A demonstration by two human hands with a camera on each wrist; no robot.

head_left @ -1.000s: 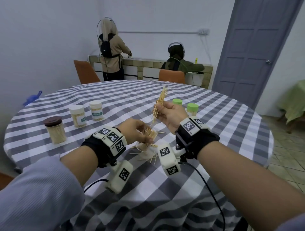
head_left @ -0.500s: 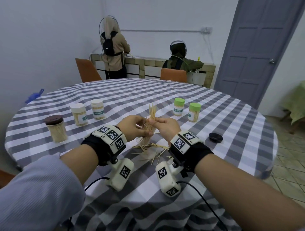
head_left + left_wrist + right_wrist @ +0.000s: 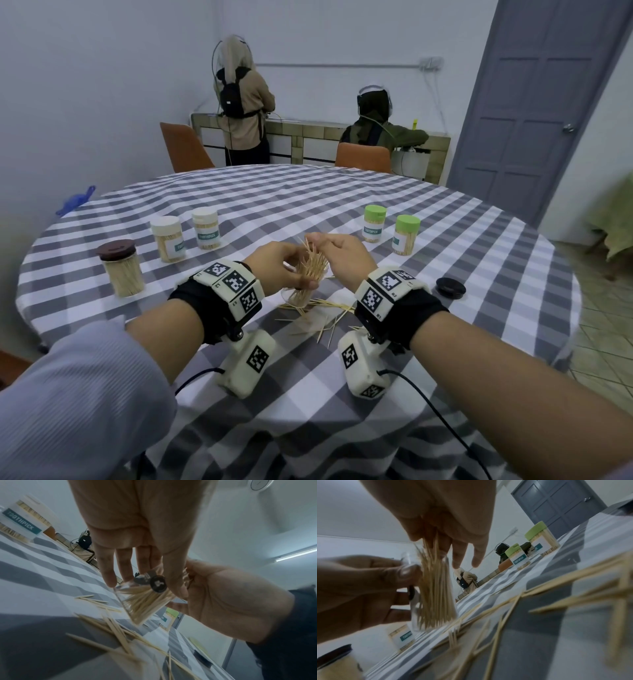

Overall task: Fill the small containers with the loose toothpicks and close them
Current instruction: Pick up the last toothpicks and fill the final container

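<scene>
My left hand (image 3: 286, 265) grips a small clear container (image 3: 301, 294) that stands tilted just above the checked tablecloth. A bundle of toothpicks (image 3: 311, 263) sticks out of its mouth. My right hand (image 3: 325, 245) is directly above and pinches the tops of those toothpicks between thumb and forefinger, its other fingers spread. In the left wrist view the container (image 3: 142, 601) sits between my left fingers (image 3: 109, 574). In the right wrist view the bundle (image 3: 435, 588) hangs from my right fingers (image 3: 426, 534) into the container. Several loose toothpicks (image 3: 318, 317) lie on the cloth in front of it.
A black lid (image 3: 450, 287) lies to the right of my right wrist. Closed, full containers stand around: a brown-lidded one (image 3: 120, 269) and two white-lidded ones (image 3: 169, 240) on the left, two green-lidded ones (image 3: 406, 234) at the right. Two people work at a counter behind the round table (image 3: 513, 260).
My right hand came down from a raised position with the toothpick bundle and has set it into the container that my left hand holds.
</scene>
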